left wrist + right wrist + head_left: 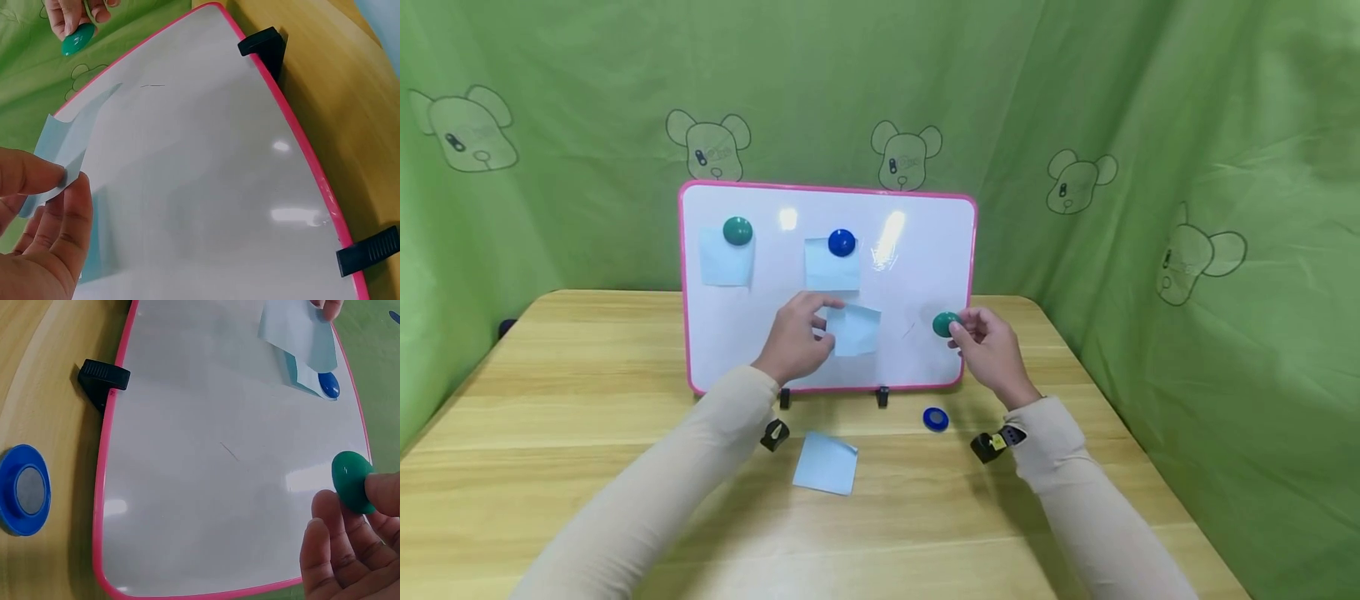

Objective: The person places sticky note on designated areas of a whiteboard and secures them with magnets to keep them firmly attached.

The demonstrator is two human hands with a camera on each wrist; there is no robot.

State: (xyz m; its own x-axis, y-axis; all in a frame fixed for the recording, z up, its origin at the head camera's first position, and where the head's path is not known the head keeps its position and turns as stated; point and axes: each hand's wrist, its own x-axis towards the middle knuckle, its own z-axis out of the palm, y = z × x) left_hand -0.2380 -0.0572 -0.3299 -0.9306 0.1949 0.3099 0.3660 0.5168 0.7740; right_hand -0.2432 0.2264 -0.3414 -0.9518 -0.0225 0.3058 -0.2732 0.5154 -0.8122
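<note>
Both arms, in beige sleeves, reach forward over a wooden desk (587, 375) toward a pink-framed whiteboard (917, 275) standing upright on black clip feet.

The left hand (795, 340) is raised against the middle of the board, thumb and forefinger pinching the left edge of a pale blue paper note (855, 329). The left wrist view shows the note's corner squeezed between the fingertips (31, 175), with the sheet lying flat on the white surface and one corner curling away.

The right hand (988, 343) is held near the board's right edge, fingers curled around a green round magnet (945, 324). From the right wrist view, the magnet (351, 481) is pinched between thumb and fingers just at the pink frame; whether it touches the board cannot be told.

Two more pale blue notes hang on the upper board, one under a green magnet (737, 231), one under a blue magnet (842, 242). On the desk in front of the board lie a loose blue note (825, 463) and a blue magnet turned face up (936, 419).
</note>
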